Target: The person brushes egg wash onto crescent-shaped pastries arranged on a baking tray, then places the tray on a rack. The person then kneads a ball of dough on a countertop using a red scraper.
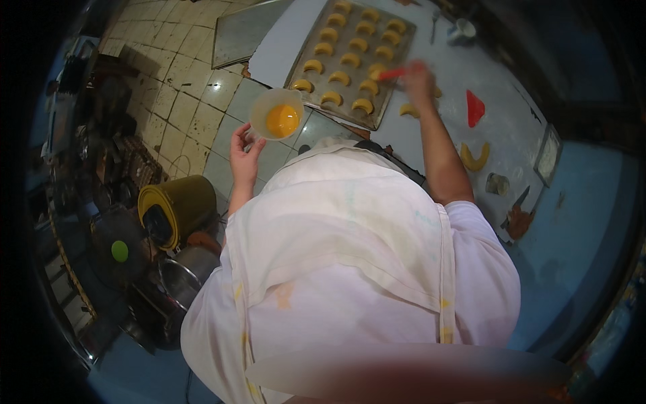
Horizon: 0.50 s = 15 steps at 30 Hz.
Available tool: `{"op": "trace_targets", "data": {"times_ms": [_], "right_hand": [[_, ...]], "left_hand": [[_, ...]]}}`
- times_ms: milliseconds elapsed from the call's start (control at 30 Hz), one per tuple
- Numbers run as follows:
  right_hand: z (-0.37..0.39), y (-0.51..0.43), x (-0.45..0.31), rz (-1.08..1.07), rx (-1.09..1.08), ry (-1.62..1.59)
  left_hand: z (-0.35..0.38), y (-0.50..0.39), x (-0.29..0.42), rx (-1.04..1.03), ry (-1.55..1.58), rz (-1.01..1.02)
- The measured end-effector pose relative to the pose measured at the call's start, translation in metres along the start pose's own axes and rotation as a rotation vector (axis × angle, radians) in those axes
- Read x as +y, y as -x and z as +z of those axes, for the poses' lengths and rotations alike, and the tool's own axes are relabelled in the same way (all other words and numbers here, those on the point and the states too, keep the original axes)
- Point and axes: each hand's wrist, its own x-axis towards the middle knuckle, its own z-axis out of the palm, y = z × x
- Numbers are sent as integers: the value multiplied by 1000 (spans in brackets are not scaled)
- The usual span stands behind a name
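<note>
My left hand (245,151) holds a translucent plastic cup (260,113) with yellow-orange liquid (282,121) in it, over the floor beside the table. My right hand (420,83), blurred, grips a red-handled tool (391,74), perhaps a brush; its far end is at a crescent-shaped pastry (376,69) on a metal baking tray (377,121). Rows of similar pale yellow crescents lie on the tray. More crescents, one of them plainly visible (409,110), rest on the table below my right hand, partly hidden by my forearm.
On the white table (444,60) lie a red scraper (474,108), a U-shaped dough piece (475,157), a small container (497,184), a knife (520,199), a fork (434,26) and a metal cup (461,32). Another tray (242,33) stands at the table's left. A yellow bin (189,207) and metal pot (186,275) are lower left.
</note>
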Motion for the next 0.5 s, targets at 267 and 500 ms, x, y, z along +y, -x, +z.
{"op": "trace_targets", "data": {"times_ms": [267,500], "right_hand": [[7,14,-16,-37,-64,216],[2,23,-26,-32,-73,127]], "left_hand": [[-7,-6,-4,-10,-44,-43],[-10,-8,-3,-22,1,-13]]}}
